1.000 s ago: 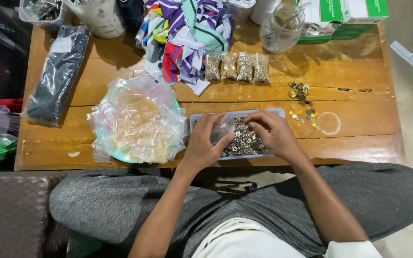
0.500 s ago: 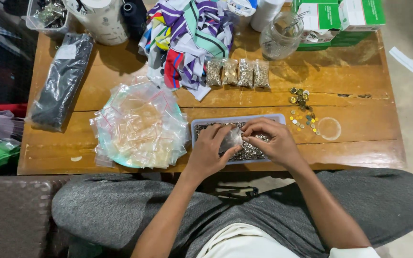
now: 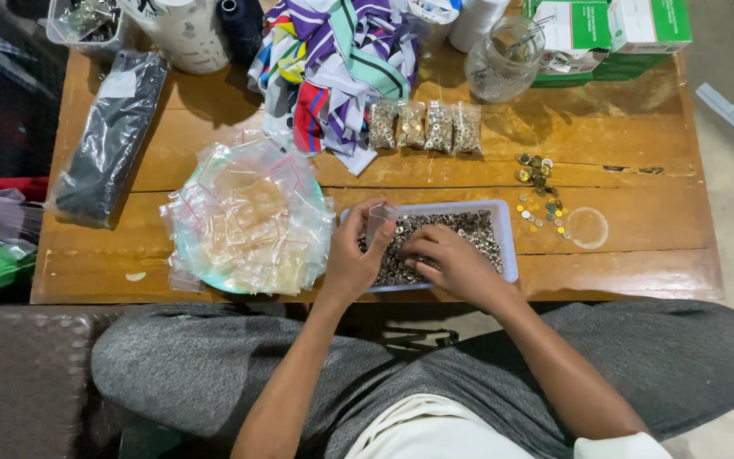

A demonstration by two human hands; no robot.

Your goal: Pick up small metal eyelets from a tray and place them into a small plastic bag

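Observation:
A shallow pale tray (image 3: pixel 507 234) full of small metal rings sits at the near edge of a wooden table (image 3: pixel 639 263). My left hand (image 3: pixel 354 259) holds a small clear plastic bag (image 3: pixel 377 223) upright over the tray's left end. My right hand (image 3: pixel 452 263) rests palm down in the metal rings (image 3: pixel 469 229), fingers curled into them. A heap of empty clear zip bags (image 3: pixel 248 217) lies on a round plate just left of the tray.
Several filled small bags (image 3: pixel 425 126) line up behind the tray. Loose gold and silver rings (image 3: pixel 541 195) and a clear lid (image 3: pixel 588 227) lie to the right. Striped cloth (image 3: pixel 341 59), a glass jar (image 3: pixel 503 59), green boxes (image 3: pixel 613 34) and a dark wrapped bundle (image 3: pixel 108 136) stand farther back.
My right hand has dropped from the bag down into the rings in the tray. My left hand keeps the small bag and has tipped it upright.

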